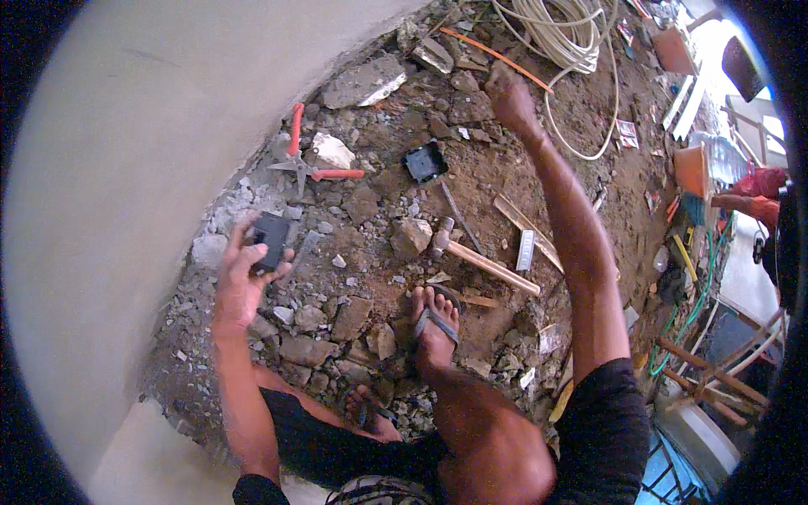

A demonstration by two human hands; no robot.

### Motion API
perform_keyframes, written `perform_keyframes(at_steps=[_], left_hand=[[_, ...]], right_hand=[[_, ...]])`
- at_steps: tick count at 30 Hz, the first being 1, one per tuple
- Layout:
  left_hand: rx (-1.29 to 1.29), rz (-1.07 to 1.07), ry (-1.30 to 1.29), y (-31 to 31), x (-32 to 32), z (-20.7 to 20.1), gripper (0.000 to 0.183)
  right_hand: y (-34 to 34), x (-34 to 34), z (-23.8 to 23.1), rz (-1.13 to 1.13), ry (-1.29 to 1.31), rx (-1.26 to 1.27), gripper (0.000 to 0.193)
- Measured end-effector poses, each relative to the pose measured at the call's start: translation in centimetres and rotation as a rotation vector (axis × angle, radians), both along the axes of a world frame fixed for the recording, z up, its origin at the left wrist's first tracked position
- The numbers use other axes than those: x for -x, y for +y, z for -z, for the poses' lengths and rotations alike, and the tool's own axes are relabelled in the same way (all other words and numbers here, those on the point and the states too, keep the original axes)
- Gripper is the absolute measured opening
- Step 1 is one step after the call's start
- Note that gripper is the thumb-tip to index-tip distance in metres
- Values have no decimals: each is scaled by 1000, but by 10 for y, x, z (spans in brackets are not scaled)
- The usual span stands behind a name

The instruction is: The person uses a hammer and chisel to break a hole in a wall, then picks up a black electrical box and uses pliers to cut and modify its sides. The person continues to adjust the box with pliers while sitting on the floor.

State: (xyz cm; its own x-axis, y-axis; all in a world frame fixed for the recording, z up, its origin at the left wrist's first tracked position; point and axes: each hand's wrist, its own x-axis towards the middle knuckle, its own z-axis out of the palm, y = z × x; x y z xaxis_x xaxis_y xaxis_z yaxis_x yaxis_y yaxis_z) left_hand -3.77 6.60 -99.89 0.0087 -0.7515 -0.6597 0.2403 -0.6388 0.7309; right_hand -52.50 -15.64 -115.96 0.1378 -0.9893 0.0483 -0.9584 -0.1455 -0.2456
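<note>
My left hand (242,273) grips a black plastic electrical box (271,241) near the wall, thumb across its face. Stretched far forward, my right hand (512,94) has its fingers curled beside a thin orange tube (475,45); whether they hold anything is hidden. A similar black box (425,162) lies on the rubble between my hands. Snips with red handles (296,162) lie spread apart beyond my left hand. Nearer my sandalled foot rests a hammer (488,264) with a wooden handle, next to a dark metal rod (460,217).
Broken concrete chunks (366,82) and loose soil cover the ground along a plain wall (151,168). A coil of pale cable (564,34) sits ahead. Wooden strips (515,220) lie right of the hammer. Farther right are an orange container (692,171), a wooden frame (711,370) and another person's arm (741,204).
</note>
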Motion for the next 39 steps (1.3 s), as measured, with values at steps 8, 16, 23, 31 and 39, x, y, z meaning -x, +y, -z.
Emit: perform_keyframes(at_steps=[8, 16, 23, 31, 39], left_hand=[[-102, 245, -4, 18, 5, 6, 64], [159, 474, -258, 17, 19, 19, 76], [456, 608, -540, 4, 48, 59, 69], [694, 741, -941, 3, 72, 112, 72], [798, 763, -1006, 4, 72, 145, 77]], right_hand=[[-82, 88, 44, -16, 376, -162, 66], [-45, 20, 17, 97, -80, -224, 44], [97, -12, -59, 32, -322, 61, 35], [264, -124, -142, 43, -543, -481, 23], [299, -151, -97, -30, -422, -607, 47]])
